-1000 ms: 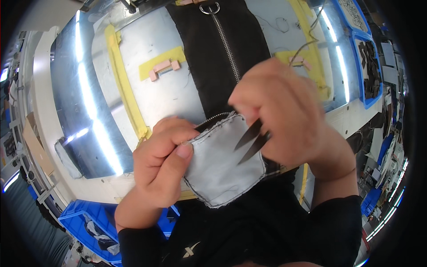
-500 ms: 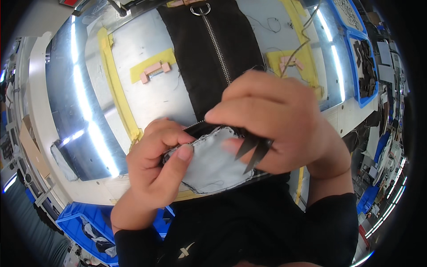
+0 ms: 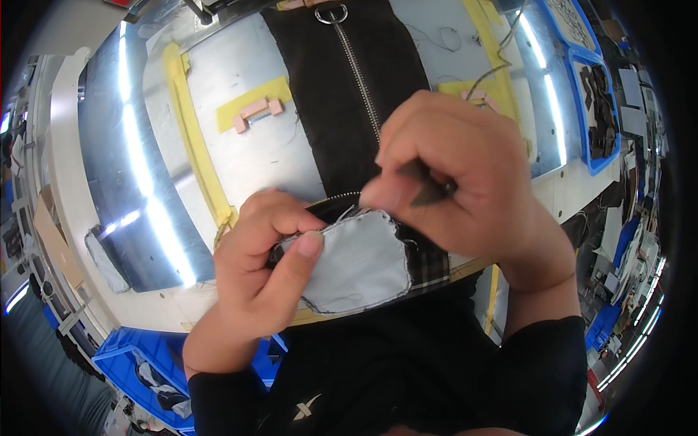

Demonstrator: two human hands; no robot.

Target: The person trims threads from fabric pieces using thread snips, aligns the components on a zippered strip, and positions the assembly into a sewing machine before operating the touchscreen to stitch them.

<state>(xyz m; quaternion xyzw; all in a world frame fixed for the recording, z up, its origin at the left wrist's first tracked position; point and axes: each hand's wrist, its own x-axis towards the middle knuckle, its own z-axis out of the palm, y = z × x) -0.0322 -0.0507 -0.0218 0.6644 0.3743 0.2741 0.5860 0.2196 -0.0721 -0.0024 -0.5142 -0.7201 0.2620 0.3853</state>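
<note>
My left hand point(image 3: 265, 254) pinches the left edge of a light grey fabric patch point(image 3: 360, 261) with dark stitched edges, thumb on top. The patch lies over the near end of a black fabric panel point(image 3: 305, 87) with a metal zipper point(image 3: 358, 80) along its middle. Dark, pointed blades of what look like thread snips point(image 3: 425, 190) stick out of my closed right hand point(image 3: 465, 174). Its thumb and forefinger come together just above the patch's upper right corner; whether they pinch a thread there is too blurred to tell. Plaid cloth point(image 3: 432, 272) shows beside the patch.
Yellow tape strips point(image 3: 185, 123) and pink blocks point(image 3: 258, 114) are fixed to the pale work board. Blue trays point(image 3: 592, 116) holding dark pieces stand at the far right. A blue bin point(image 3: 138, 370) with cloth pieces sits below the table at left. A metal D-ring point(image 3: 331, 14) lies at the zipper's far end.
My right hand has moved up and away from the patch, turning the snips' blades back toward the palm. More of the patch and the plaid cloth now shows. My left hand keeps its pinch.
</note>
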